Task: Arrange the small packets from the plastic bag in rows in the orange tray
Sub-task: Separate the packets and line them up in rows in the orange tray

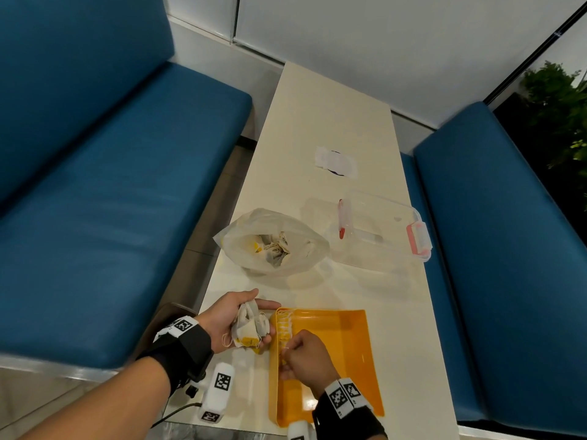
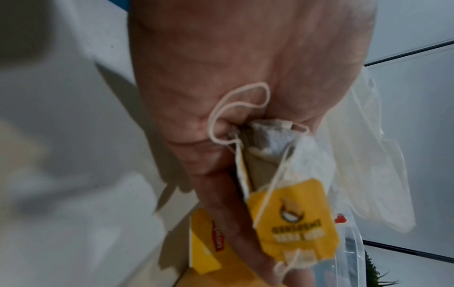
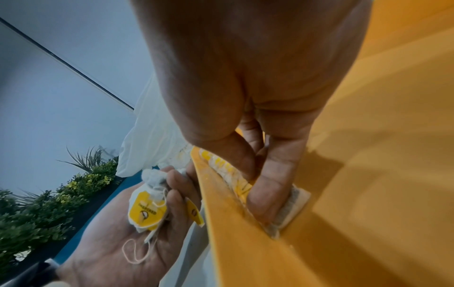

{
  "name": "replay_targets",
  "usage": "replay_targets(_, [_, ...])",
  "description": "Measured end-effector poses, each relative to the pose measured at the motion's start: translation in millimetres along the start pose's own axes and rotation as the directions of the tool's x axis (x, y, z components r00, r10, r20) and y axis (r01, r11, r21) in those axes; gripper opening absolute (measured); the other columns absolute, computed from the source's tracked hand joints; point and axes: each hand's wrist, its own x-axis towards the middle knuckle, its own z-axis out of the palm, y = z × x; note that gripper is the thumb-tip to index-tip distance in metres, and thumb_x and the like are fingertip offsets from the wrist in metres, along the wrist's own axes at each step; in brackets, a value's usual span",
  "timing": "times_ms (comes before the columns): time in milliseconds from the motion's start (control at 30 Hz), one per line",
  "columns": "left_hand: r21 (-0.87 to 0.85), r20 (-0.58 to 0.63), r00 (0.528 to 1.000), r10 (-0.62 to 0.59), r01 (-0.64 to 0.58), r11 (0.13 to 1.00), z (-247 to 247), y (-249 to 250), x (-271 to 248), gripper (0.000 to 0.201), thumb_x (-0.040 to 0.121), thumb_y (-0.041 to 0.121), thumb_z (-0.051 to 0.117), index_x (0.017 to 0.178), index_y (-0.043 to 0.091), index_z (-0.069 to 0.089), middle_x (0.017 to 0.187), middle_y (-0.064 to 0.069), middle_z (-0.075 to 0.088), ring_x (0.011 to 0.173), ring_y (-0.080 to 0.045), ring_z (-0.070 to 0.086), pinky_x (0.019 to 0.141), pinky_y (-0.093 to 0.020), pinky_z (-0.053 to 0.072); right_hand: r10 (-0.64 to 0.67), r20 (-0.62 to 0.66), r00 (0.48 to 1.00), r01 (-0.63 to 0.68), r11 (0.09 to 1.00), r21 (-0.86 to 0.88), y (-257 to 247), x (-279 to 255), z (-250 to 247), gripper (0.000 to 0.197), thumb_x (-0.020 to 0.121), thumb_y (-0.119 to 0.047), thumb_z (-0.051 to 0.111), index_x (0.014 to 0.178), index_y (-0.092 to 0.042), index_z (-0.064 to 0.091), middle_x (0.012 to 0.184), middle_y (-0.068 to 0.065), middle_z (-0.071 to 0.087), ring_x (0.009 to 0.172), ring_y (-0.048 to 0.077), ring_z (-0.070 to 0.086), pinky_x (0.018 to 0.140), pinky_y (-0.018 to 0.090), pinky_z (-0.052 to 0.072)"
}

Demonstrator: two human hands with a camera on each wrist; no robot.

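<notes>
The orange tray (image 1: pixel 343 350) lies at the near end of the table. A row of small yellow-tagged packets (image 1: pixel 283 325) stands along its left wall. My right hand (image 1: pixel 287 354) reaches into the tray and pinches one packet (image 3: pixel 290 209) against that wall, at the row's near end. My left hand (image 1: pixel 251 322) hovers palm up just left of the tray, its fingers curled round a bunch of packets (image 1: pixel 249 328) with loose strings (image 2: pixel 236 108) and a yellow tag (image 2: pixel 292 219). The open plastic bag (image 1: pixel 270 242) with more packets sits beyond the tray.
A clear lidded box (image 1: pixel 384 230) with pink clasps stands right of the bag. A white paper patch (image 1: pixel 335 161) lies farther up the table. A white marker-tagged device (image 1: pixel 219 392) sits at the table's near left edge. Blue benches (image 1: pixel 111 201) flank both sides.
</notes>
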Motion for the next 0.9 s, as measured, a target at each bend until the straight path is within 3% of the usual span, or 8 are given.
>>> replay_targets(100, [-0.026, -0.011, 1.000, 0.010, -0.010, 1.000, -0.6, -0.2, -0.3, 0.058, 0.105, 0.046, 0.039, 0.133, 0.000, 0.061, 0.098, -0.033, 0.062, 0.076, -0.039, 0.063, 0.068, -0.042, 0.057, 0.004, 0.006, 1.000, -0.004, 1.000, 0.030, -3.9, -4.0, -2.7, 0.014, 0.085, -0.002, 0.059, 0.095, -0.007, 0.050, 0.091, 0.020, 0.065, 0.065, 0.032, 0.072, 0.067, 0.052, 0.062])
replay_targets(167, [-0.074, -0.036, 0.999, 0.028, -0.030, 0.997, -3.2, 0.0, 0.3, 0.060, 0.104, 0.046, 0.040, 0.134, -0.002, 0.060, 0.100, -0.033, 0.062, 0.078, -0.040, 0.064, 0.072, -0.043, 0.055, -0.028, -0.024, 0.999, 0.028, 1.000, 0.009, -8.5, -7.9, -7.9, 0.017, 0.085, -0.005, 0.063, 0.095, -0.009, 0.050, 0.092, 0.017, 0.066, 0.062, 0.029, 0.073, 0.062, 0.043, 0.063])
replay_targets(233, [-0.141, -0.059, 0.997, 0.054, -0.062, 0.988, -5.8, 0.8, 0.1, 0.060, 0.104, 0.045, 0.040, 0.133, -0.004, 0.058, 0.102, -0.033, 0.062, 0.080, -0.040, 0.064, 0.073, -0.044, 0.053, -0.199, -0.108, 0.974, 0.184, 0.974, -0.134, -14.0, -9.7, -13.6, 0.018, 0.084, -0.011, 0.066, 0.091, -0.016, 0.051, 0.084, 0.008, 0.064, 0.060, 0.019, 0.068, 0.059, 0.035, 0.058])
replay_targets(333, [-0.191, -0.081, 0.994, 0.078, -0.093, 0.977, -4.8, 3.1, -1.4, 0.058, 0.105, 0.044, 0.038, 0.129, -0.004, 0.060, 0.102, -0.032, 0.063, 0.081, -0.039, 0.064, 0.074, -0.042, 0.053, -0.537, -0.080, 0.840, 0.493, 0.816, -0.301, -30.4, -19.5, -15.3, 0.020, 0.084, -0.014, 0.069, 0.090, -0.028, 0.057, 0.083, -0.004, 0.057, 0.071, 0.007, 0.056, 0.064, 0.021, 0.050])
replay_targets(433, [-0.186, -0.115, 0.989, 0.092, -0.112, 0.976, -1.5, 4.8, -0.2, 0.060, 0.104, 0.045, 0.038, 0.128, -0.004, 0.063, 0.106, -0.030, 0.064, 0.083, -0.039, 0.065, 0.075, -0.042, 0.053, -0.694, 0.042, 0.719, 0.667, 0.671, -0.324, -46.8, -26.6, -6.5, 0.017, 0.088, -0.014, 0.066, 0.095, -0.029, 0.062, 0.093, -0.007, 0.056, 0.080, 0.008, 0.057, 0.068, 0.020, 0.050])
replay_targets(567, [-0.232, -0.113, 0.988, 0.105, -0.129, 0.964, 3.0, 6.9, 0.9, 0.058, 0.104, 0.046, 0.037, 0.123, -0.002, 0.065, 0.103, -0.023, 0.066, 0.084, -0.038, 0.066, 0.075, -0.042, 0.055, -0.711, 0.090, 0.697, 0.690, 0.632, -0.353, -54.4, -23.4, 3.4, 0.028, 0.086, -0.012, 0.063, 0.106, -0.032, 0.061, 0.094, -0.008, 0.052, 0.075, 0.007, 0.053, 0.068, 0.020, 0.049])
replay_targets(700, [-0.266, -0.089, 0.991, 0.101, -0.122, 0.956, 6.0, 7.6, -2.5, 0.052, 0.103, 0.044, 0.039, 0.111, -0.001, 0.064, 0.091, -0.023, 0.067, 0.077, -0.035, 0.068, 0.069, -0.038, 0.058, -0.702, 0.163, 0.693, 0.700, 0.602, -0.384, -61.1, -22.4, 5.0, 0.066, 0.086, -0.001, 0.054, 0.134, -0.046, 0.048, 0.098, -0.012, 0.042, 0.078, 0.005, 0.053, 0.074, 0.024, 0.052])
replay_targets(900, [-0.207, -0.118, 0.987, 0.108, -0.131, 0.970, 6.0, 10.9, -0.6, 0.063, 0.104, 0.045, 0.037, 0.140, -0.004, 0.054, 0.112, -0.022, 0.064, 0.084, -0.034, 0.066, 0.072, -0.038, 0.055, -0.696, 0.224, 0.682, 0.688, 0.506, -0.520, -69.9, -18.3, 4.9, 0.044, 0.091, -0.008, 0.058, 0.126, -0.036, 0.057, 0.108, -0.020, 0.032, 0.094, 0.012, 0.060, 0.082, 0.021, 0.051])
